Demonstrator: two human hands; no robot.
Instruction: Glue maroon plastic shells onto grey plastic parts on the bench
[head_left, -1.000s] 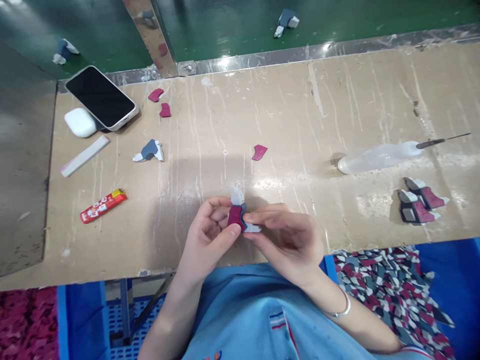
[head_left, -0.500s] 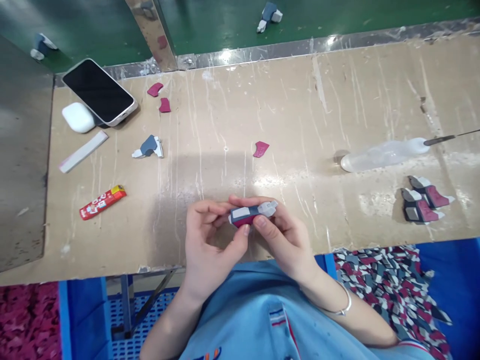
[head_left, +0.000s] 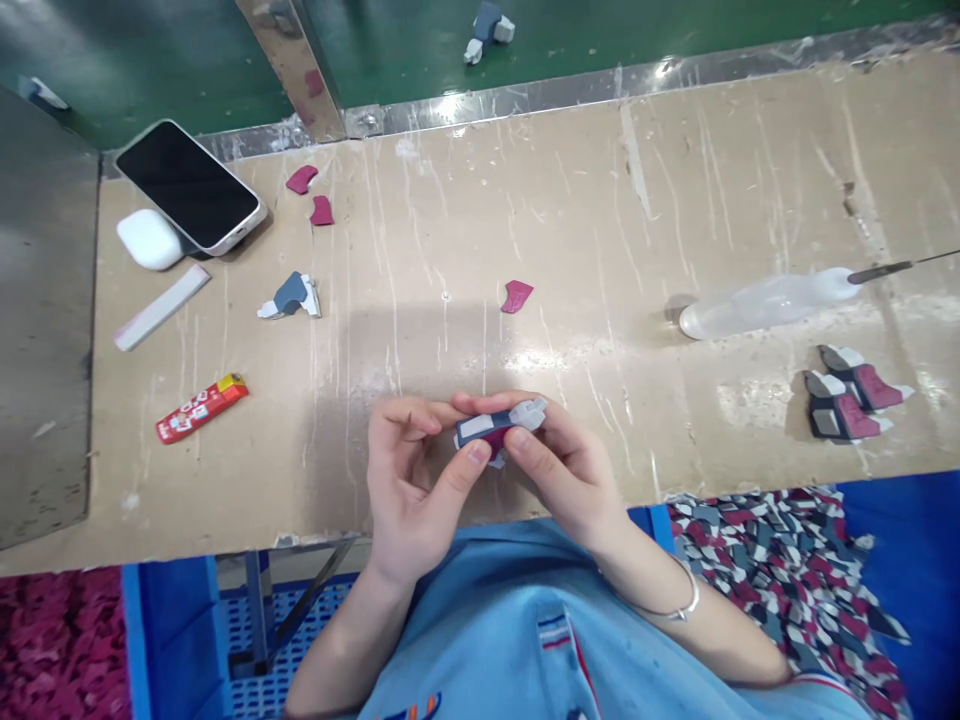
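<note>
A small assembled piece (head_left: pixel 495 425) in dark blue, white and maroon is held between both hands above the table's front edge. My left hand (head_left: pixel 420 480) pinches its left end between thumb and fingers. Around its right end, beside the pale grey tip, are the thumb and fingers of my right hand (head_left: pixel 566 470). Beyond the hands a loose maroon piece (head_left: pixel 517 296) lies on the table. A blue and white piece (head_left: pixel 291 295) rests further left, and two maroon pieces (head_left: pixel 302 180) lie behind it.
On the left are a phone (head_left: pixel 191 185), a white case (head_left: pixel 148 239), a pale strip (head_left: pixel 163 308) and a red packet (head_left: pixel 201 409). Rightward are a clear bottle (head_left: pixel 765 305) and assembled pieces (head_left: pixel 851 415). Blue bins (head_left: pixel 176 640) of parts stand below the table.
My left thumb has shifted slightly up and left along the held piece, and a pale bit now shows beneath it. The whole view has moved a little.
</note>
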